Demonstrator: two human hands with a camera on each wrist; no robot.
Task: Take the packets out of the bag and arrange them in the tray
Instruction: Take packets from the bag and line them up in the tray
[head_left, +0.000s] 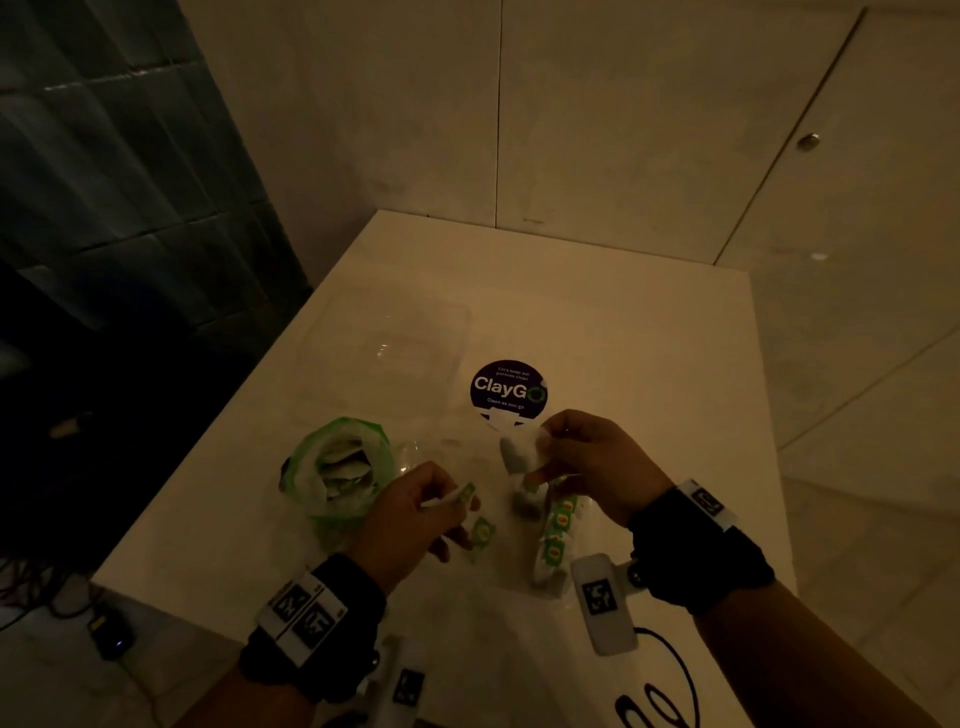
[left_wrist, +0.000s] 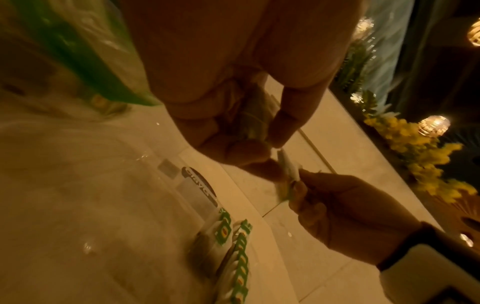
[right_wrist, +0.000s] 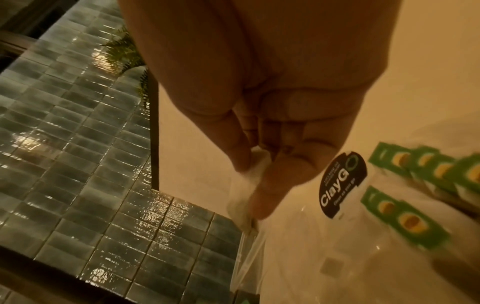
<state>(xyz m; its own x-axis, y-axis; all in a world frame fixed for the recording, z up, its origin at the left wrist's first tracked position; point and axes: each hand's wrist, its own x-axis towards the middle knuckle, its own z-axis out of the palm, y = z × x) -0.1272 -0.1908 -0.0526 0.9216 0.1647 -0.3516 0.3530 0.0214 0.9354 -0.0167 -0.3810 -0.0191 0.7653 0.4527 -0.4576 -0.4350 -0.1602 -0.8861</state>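
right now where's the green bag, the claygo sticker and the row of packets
green bag (head_left: 306, 457), head view, on its green rim at the left side
ClayGo sticker (head_left: 506, 387), head view, on the lettering
row of packets (head_left: 558, 525), head view, on a green label mid-row

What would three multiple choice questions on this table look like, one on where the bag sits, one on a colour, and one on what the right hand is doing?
1. In the head view, where is the bag relative to the round ClayGo sticker?
A. To its left, nearer the person
B. To its right
C. On top of it

2. What colour is the bag's rim?
A. Red
B. Green
C. Blue

3. What is the right hand doing?
A. Lying flat on the table
B. Reaching into the bag
C. Pinching a white packet above the table

Answers:
1 A: the bag lies left of the sticker and closer to the person.
2 B: its open rim shows green.
3 C: the right hand pinches the white packet.
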